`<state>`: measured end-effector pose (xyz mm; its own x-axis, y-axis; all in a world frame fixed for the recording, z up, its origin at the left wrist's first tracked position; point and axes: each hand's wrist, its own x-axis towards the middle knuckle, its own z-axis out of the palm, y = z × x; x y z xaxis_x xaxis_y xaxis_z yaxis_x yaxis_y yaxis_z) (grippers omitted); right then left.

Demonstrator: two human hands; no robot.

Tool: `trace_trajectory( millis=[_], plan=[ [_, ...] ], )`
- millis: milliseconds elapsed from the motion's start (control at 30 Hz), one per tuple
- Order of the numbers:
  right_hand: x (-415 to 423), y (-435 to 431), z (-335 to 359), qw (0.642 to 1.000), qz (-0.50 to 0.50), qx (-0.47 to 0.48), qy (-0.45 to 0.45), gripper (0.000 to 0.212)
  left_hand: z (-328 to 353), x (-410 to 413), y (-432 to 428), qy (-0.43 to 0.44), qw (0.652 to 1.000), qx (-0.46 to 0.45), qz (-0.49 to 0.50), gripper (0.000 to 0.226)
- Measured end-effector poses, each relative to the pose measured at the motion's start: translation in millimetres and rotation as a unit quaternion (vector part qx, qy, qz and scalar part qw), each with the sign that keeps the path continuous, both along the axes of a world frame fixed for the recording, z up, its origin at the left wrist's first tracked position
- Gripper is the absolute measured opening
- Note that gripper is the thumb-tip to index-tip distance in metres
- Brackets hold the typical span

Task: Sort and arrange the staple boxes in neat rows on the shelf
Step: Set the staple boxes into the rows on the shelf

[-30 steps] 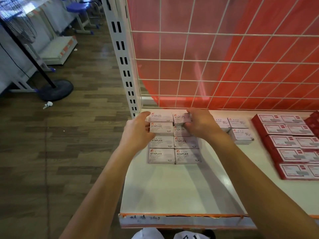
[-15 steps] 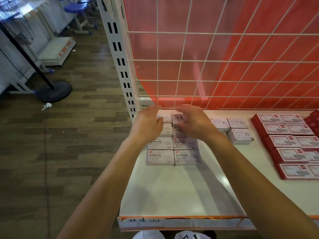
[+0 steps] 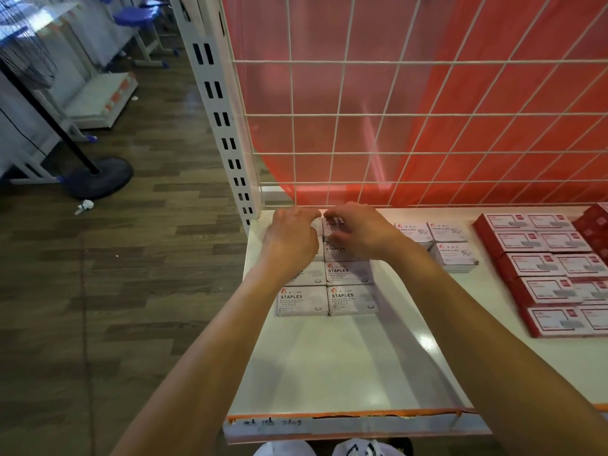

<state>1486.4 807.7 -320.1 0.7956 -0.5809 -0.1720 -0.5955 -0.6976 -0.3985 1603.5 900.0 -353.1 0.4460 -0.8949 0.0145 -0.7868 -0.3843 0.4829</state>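
White metal shelf (image 3: 329,373): rearmost white cardboard staple boxes (image 3: 330,225) lay directly under left grip (image 3: 289,238), right grip (image 3: 357,230); both curled, clamping unclear.

White staple boxes (image 3: 352,299) with black lettering; dark red boxes (image 3: 546,291); red sheet (image 3: 460,126) behind white grid (image 3: 342,143).

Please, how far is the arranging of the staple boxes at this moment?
Done: the two near rows of staple boxes lie square, two across. In hand: the left hand and right hand are over the back rows; a grip is unclear. Left: squaring those back rows.
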Motion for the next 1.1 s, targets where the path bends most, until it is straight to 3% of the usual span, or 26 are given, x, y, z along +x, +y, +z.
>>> trace_trajectory(
  millis=[367,567,733,933,1100],
  plan=[
    [-3,4,2,1.000,-0.014,0.027,-0.004,0.048,9,-6,4,0.007,1.000,0.010,-0.007,0.044],
    [-16,8,6,0.984,-0.120,0.102,-0.084,0.049,7,4,16,0.132,0.988,-0.062,0.060,0.044],
    [-20,19,3,0.971,-0.161,0.145,-0.104,0.051,10,-5,27,0.326,0.932,-0.094,0.126,0.048],
    [-20,25,2,0.965,-0.178,0.162,-0.107,0.057,9,-5,28,0.397,0.896,-0.131,0.147,0.046],
    [-23,29,3,0.960,-0.188,0.170,-0.122,0.061,7,-3,32,0.406,0.890,-0.149,0.148,0.046]
  ],
)
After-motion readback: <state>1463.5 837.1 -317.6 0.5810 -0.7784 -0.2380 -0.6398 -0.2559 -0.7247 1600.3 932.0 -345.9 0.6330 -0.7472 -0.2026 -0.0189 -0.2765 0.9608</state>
